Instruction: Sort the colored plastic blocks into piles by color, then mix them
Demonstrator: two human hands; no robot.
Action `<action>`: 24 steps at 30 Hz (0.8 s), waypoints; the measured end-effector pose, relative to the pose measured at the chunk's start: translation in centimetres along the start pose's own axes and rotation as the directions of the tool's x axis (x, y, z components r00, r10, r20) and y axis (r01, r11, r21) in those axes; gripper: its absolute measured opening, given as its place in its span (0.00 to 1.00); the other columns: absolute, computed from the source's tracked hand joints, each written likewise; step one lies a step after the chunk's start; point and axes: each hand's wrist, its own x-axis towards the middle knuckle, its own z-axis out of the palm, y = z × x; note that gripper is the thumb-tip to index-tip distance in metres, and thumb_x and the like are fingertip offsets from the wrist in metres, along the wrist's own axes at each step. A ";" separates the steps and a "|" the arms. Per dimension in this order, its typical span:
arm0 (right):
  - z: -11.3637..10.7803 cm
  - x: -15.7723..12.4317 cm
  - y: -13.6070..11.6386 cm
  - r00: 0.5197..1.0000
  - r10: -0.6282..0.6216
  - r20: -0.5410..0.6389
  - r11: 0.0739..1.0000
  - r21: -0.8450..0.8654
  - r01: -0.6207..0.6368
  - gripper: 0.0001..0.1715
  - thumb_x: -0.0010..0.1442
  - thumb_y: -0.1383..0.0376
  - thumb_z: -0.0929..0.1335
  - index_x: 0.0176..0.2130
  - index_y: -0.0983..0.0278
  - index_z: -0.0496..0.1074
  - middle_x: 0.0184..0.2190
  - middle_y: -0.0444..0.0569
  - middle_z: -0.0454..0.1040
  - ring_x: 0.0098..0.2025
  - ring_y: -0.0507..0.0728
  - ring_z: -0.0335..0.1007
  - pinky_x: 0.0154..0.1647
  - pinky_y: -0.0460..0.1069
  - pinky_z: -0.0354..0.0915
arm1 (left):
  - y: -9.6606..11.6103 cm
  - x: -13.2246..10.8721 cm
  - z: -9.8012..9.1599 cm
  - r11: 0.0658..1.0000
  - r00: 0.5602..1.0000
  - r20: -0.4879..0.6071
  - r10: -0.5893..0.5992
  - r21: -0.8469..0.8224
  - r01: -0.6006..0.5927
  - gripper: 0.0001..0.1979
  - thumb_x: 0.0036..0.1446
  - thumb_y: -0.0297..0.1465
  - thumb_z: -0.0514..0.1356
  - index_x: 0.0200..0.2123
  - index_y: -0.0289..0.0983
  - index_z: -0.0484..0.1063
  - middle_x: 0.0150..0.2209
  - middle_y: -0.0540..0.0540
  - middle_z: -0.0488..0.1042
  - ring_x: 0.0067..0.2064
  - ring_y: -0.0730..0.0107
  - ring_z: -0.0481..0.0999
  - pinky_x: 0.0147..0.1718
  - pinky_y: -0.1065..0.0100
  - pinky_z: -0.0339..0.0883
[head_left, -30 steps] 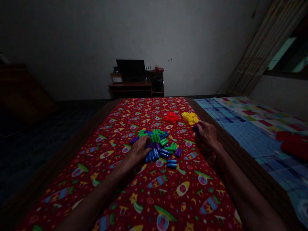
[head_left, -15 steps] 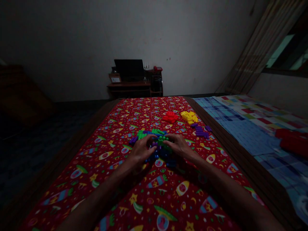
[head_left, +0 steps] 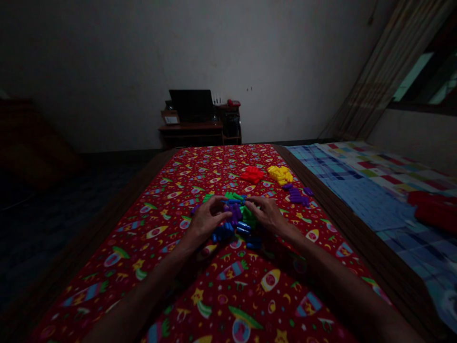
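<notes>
A mixed pile of small plastic pieces lies on the red patterned cloth (head_left: 232, 271): green pieces (head_left: 250, 216), purple pieces (head_left: 233, 214) and blue pieces (head_left: 223, 232). At the pile's left side is my left hand (head_left: 208, 219), thumb and fingers apart and curved over the purple and blue pieces. My right hand (head_left: 267, 213) is at the right side, its fingertips close together at the green and blue pieces. Whether anything is between its fingertips is too small to tell. Farther back sit a red heap (head_left: 253, 175), a yellow heap (head_left: 280, 175) and a purple group (head_left: 299, 196).
A desk (head_left: 193, 126) with a dark monitor (head_left: 192, 105) stands against the far wall. To the right lies blue checked bedding (head_left: 360, 195) with a red item (head_left: 433, 210) on it. A curtain (head_left: 367, 81) hangs at the upper right.
The green piece raised between my hands no longer shows there. More of the purple and blue pieces is visible between my hands, and my left hand has shifted slightly left.
</notes>
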 end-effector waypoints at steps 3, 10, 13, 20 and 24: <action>0.4 -0.1 -1.1 0.992 -0.049 0.119 0.988 0.152 0.031 0.17 0.62 0.58 0.64 0.44 0.62 0.78 0.37 0.47 0.81 0.36 0.56 0.75 0.36 0.46 0.65 | -0.7 -0.1 0.5 0.995 0.998 0.014 0.059 0.075 -0.060 0.20 0.44 0.38 0.66 0.41 0.38 0.71 0.36 0.46 0.79 0.40 0.61 0.79 0.42 0.59 0.73; -3.8 2.0 2.6 0.988 0.086 -0.130 0.992 -0.077 -0.096 0.15 0.59 0.63 0.64 0.35 0.66 0.79 0.30 0.48 0.79 0.31 0.55 0.73 0.32 0.45 0.63 | -3.0 -0.6 0.5 0.872 0.968 0.150 0.201 0.422 -0.247 0.17 0.58 0.39 0.57 0.47 0.38 0.73 0.48 0.41 0.76 0.50 0.58 0.75 0.50 0.57 0.69; -7.3 2.3 5.4 0.945 0.183 -0.272 0.940 -0.234 -0.250 0.17 0.59 0.62 0.64 0.34 0.67 0.80 0.30 0.50 0.80 0.32 0.56 0.74 0.33 0.46 0.63 | -3.7 -0.8 0.6 0.847 0.957 0.214 0.197 0.454 -0.276 0.16 0.59 0.39 0.56 0.46 0.38 0.74 0.48 0.41 0.75 0.50 0.59 0.75 0.50 0.59 0.69; -11.3 0.2 9.4 0.853 0.324 -0.409 0.770 -0.410 -0.488 0.21 0.60 0.62 0.62 0.43 0.70 0.79 0.39 0.59 0.80 0.41 0.61 0.76 0.41 0.50 0.66 | -3.5 -0.1 0.9 0.902 0.983 0.111 0.146 0.394 -0.178 0.14 0.46 0.32 0.63 0.39 0.40 0.75 0.40 0.46 0.76 0.40 0.63 0.77 0.39 0.63 0.73; -10.4 0.8 8.0 0.841 0.282 -0.462 0.784 -0.394 -0.479 0.20 0.60 0.64 0.62 0.44 0.71 0.79 0.42 0.59 0.79 0.44 0.63 0.75 0.46 0.52 0.66 | -3.2 0.3 0.7 0.958 0.996 0.018 0.088 0.272 -0.089 0.17 0.44 0.32 0.64 0.41 0.39 0.75 0.37 0.47 0.78 0.36 0.63 0.78 0.37 0.63 0.73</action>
